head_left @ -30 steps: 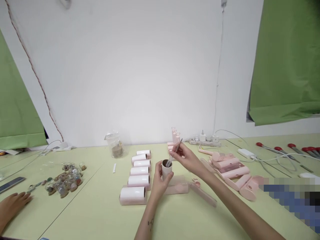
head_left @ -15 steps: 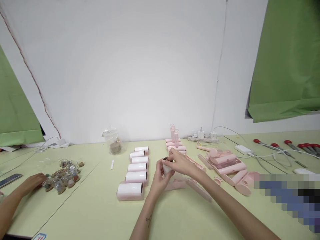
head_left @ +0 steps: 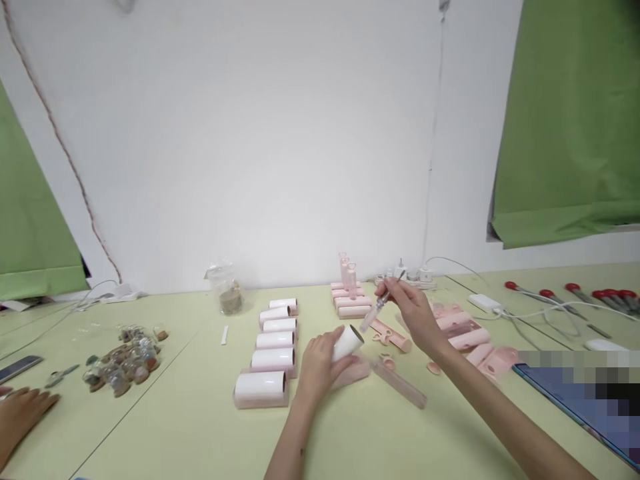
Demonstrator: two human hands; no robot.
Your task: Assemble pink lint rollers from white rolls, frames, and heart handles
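My left hand [head_left: 318,360] is closed around a white lint-roller-like roll [head_left: 349,343], tilted so that its open end faces up and right. In my right hand [head_left: 403,303], pinched between the fingertips, is a slim tool [head_left: 379,307] with a clear pinkish body and a thin dark end pointing up. The tool's lower end is just above and right of the roll's opening, apart from it. Under my left hand lies a translucent pink case [head_left: 355,372]. Beside it are a long clear pink piece [head_left: 400,385] and a pink handle part [head_left: 393,335].
Left of my hands runs a column of white rolls in pink cases [head_left: 261,390]. Pink tubes [head_left: 354,311] and a pile of pink parts [head_left: 470,339] lie right. Far left, another person's hand [head_left: 27,407] rests near small glass domes [head_left: 120,377]. Red-ended tools [head_left: 547,297] lie back right.
My right hand has drawn up and right, away from the roll, showing the slim tool. The roll now tilts rightward in my left hand. The other person's hand has left the glass domes.
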